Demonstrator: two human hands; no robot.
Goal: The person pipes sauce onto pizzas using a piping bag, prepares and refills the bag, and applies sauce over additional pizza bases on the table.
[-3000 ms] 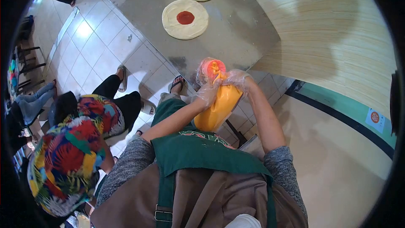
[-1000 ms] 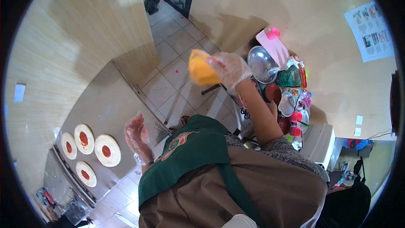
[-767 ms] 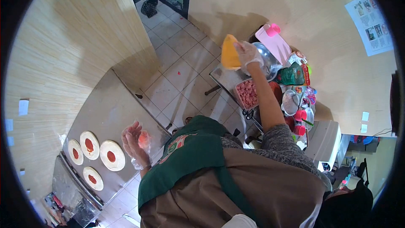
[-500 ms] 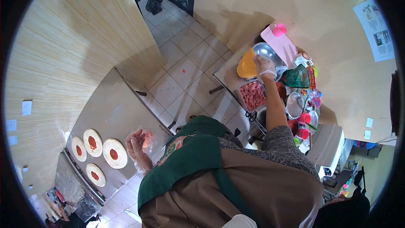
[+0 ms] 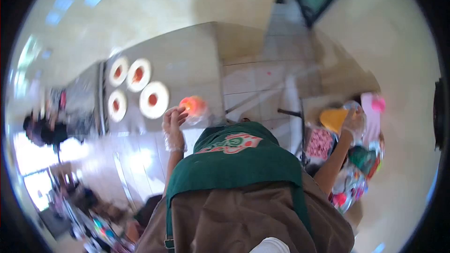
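My left hand, in a clear plastic glove, is beside a pinkish-orange cup wrapped in clear plastic at the metal table's near edge. Its fingers are apart and slightly bent, with nothing held. Over the side table at the right, my gloved right hand has its fingers round the gathered end of a yellow-orange bag. The bag lies by a tub of pink diced meat. On the metal table are several round flat doughs with red sauce in their centres.
A pink tray, a pink cup, a green packet and other containers crowd the side table. Tiled floor separates the two tables. People are blurred at the far left.
The view has swung left. Since the oldest frame, my hands have parted; my right hand has carried the bag over and down to the side table. My left hand is now closer to the wrapped cup.
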